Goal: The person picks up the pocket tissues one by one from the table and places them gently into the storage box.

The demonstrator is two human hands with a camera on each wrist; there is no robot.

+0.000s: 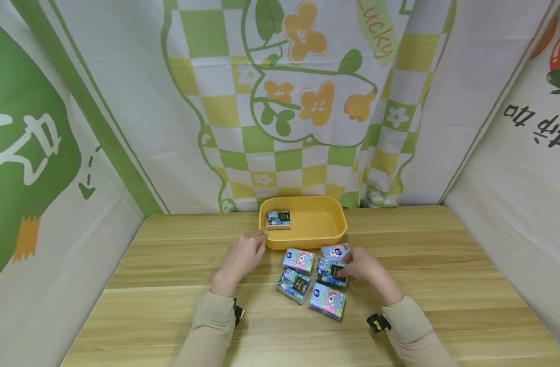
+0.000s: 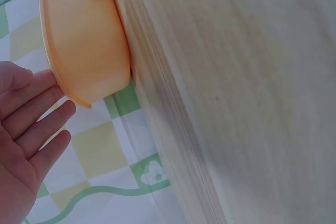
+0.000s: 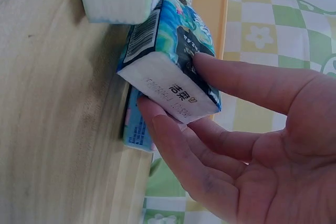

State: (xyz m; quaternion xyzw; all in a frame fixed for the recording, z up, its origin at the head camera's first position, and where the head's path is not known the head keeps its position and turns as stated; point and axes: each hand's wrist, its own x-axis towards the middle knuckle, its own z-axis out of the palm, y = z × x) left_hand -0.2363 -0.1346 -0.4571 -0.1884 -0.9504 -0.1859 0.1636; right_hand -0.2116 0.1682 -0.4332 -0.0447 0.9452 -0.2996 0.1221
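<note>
My right hand [image 1: 363, 265] pinches a dark blue tissue packet [image 3: 149, 38] between thumb and fingers. This packet is tilted, and one white end with printed characters faces the right wrist camera. Behind it in that view is a light blue tissue packet [image 3: 137, 121]. My left hand [image 1: 244, 256] touches the near left rim of a yellow plastic basin [image 1: 307, 242], its fingers extended in the left wrist view. One dark patterned tissue packet [image 1: 278, 220] lies inside the basin, at its left end.
In front of the basin lie more packets: a pink-and-blue packet [image 1: 298, 260], a dark blue packet [image 1: 294, 285] and another pink-and-blue packet [image 1: 327, 301]. The wooden table [image 1: 169, 285] meets a patterned curtain [image 1: 307, 168] just behind the basin.
</note>
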